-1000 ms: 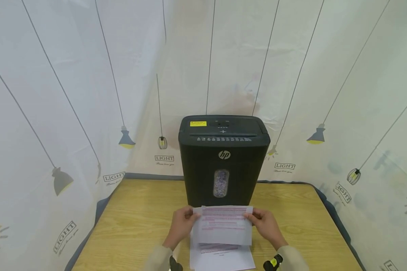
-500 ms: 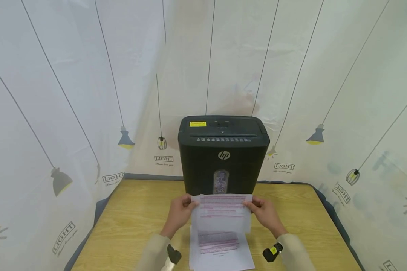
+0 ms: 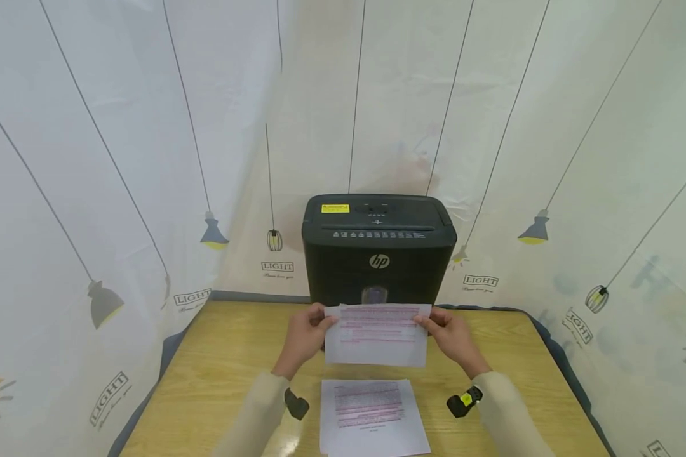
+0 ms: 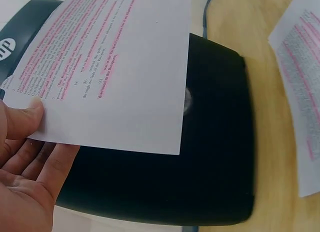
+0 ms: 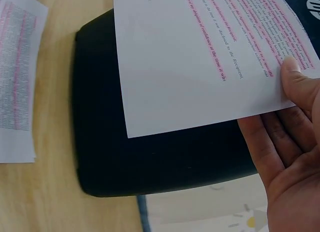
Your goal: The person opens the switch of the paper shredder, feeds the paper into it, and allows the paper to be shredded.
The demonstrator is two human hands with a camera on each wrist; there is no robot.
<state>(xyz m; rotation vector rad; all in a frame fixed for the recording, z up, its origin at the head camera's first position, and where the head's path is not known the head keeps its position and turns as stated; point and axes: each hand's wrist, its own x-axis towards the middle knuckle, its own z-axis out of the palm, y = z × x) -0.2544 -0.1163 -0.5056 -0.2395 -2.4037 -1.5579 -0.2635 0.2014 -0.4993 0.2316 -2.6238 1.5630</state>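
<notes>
Paper [image 3: 375,352] held level at two edges, in front of the shredder [image 3: 378,247].
Left hand [image 3: 304,333] and right hand [image 3: 450,333] each pinch a side edge near the top, thumb on the printed face, fingers behind (presumably to keep the edge taut and square); the printed end points away from the person, toward the shredder, and the longer visible axis runs left to right (foreshortening possible), above the table [image 3: 234,355].

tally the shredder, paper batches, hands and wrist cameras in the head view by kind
HP paper shredder: 1
Held highlighted paper and tabletop highlighted paper: 2 batches, sheet counts unclear
Left hand and right hand: 2
Left wrist camera and right wrist camera: 2
Total: 7
</notes>
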